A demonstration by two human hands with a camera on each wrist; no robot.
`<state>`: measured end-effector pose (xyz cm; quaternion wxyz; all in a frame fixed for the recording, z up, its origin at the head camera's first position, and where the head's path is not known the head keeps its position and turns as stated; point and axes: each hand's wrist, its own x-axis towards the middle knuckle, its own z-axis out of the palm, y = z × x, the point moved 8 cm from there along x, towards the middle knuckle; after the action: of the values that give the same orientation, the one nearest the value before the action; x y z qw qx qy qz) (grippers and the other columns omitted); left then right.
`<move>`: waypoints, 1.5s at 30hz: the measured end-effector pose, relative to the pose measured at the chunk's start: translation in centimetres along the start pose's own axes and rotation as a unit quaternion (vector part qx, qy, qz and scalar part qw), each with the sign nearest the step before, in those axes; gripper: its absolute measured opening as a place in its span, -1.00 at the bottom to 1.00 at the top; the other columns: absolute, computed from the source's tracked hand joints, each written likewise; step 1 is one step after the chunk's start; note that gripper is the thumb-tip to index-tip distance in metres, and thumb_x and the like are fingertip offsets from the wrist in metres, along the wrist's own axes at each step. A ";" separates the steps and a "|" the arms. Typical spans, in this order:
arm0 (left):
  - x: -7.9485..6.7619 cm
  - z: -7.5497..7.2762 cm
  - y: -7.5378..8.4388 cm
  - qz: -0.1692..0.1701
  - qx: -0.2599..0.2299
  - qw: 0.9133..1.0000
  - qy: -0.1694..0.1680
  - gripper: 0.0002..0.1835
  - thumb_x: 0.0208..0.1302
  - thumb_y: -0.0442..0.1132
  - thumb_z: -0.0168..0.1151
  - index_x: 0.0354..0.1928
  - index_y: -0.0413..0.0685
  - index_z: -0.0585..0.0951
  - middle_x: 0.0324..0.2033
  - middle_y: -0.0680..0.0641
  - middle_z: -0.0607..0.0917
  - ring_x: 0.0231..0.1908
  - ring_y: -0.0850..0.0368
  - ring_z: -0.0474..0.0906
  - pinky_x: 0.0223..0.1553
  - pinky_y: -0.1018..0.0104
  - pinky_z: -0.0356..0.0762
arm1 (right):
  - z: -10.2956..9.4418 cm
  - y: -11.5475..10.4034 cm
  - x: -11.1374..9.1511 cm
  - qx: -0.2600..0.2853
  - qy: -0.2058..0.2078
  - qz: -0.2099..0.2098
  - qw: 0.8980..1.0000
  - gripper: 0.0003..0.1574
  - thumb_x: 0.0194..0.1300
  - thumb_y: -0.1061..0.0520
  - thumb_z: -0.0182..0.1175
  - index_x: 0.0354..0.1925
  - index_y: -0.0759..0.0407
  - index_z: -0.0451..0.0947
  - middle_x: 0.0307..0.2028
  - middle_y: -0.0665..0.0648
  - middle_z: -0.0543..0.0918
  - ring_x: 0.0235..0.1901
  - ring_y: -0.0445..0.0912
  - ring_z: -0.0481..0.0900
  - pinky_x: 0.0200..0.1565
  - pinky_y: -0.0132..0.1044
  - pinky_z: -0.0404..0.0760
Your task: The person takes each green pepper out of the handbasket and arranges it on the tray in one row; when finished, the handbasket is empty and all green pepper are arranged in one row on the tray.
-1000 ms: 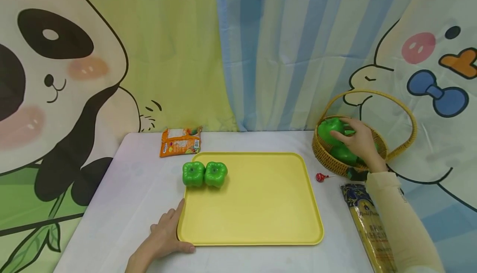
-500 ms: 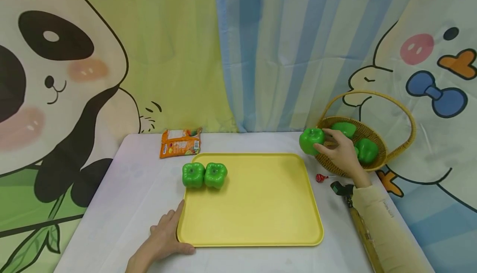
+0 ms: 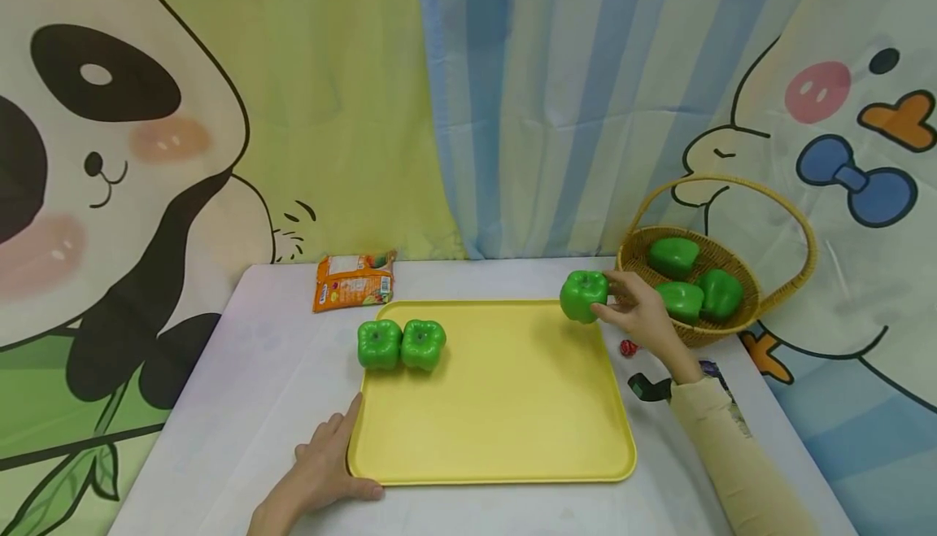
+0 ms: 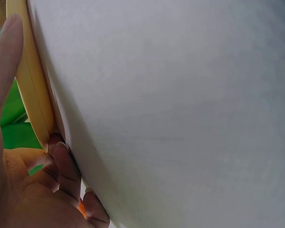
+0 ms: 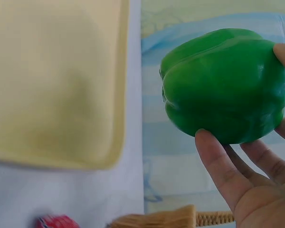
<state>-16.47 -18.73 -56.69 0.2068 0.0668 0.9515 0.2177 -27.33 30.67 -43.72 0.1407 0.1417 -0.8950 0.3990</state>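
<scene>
My right hand (image 3: 644, 316) pinches a glossy green bell pepper (image 3: 582, 296) above the far right corner of the yellow tray (image 3: 490, 406). In the right wrist view the thumb and fingers hold that bell pepper from opposite sides. My left hand (image 3: 318, 467) touches the tray's near left corner, index finger along the left rim and thumb by the front edge. The left wrist view shows its fingers (image 4: 66, 166) against the tray's outer side. Two more bell peppers (image 3: 423, 344) stand side by side at the tray's far left, one overlapping the rim.
Several green bell peppers (image 3: 673, 257) lie in a wicker basket (image 3: 721, 258) with a tall handle, at the back right. A red lollipop (image 3: 628, 348) is beside the tray. An orange snack packet (image 3: 355, 282) lies back left. My right sleeve mostly covers a long package (image 3: 721, 377).
My right hand has lifted a bell pepper out of the basket and carried it left to above the tray's far right corner. My left hand has stayed at the tray's edge.
</scene>
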 end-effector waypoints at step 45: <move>0.0 -0.1 0.1 0.003 0.008 1.000 -0.003 0.61 -0.47 0.49 0.57 0.62 0.01 -0.08 0.17 -0.17 0.49 0.09 -0.03 0.41 -0.16 -0.05 0.31 | 10.6 -0.9 -1.3 0.174 -0.175 0.025 0.969 -0.18 0.18 0.36 0.39 0.32 0.41 0.24 0.28 0.48 0.31 0.23 0.46 0.47 0.10 0.00 0.65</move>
<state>-16.53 -18.69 -56.57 0.2080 0.0717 0.9526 0.2102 -27.24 22.30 -50.42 -0.0553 0.2091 -0.8260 0.5206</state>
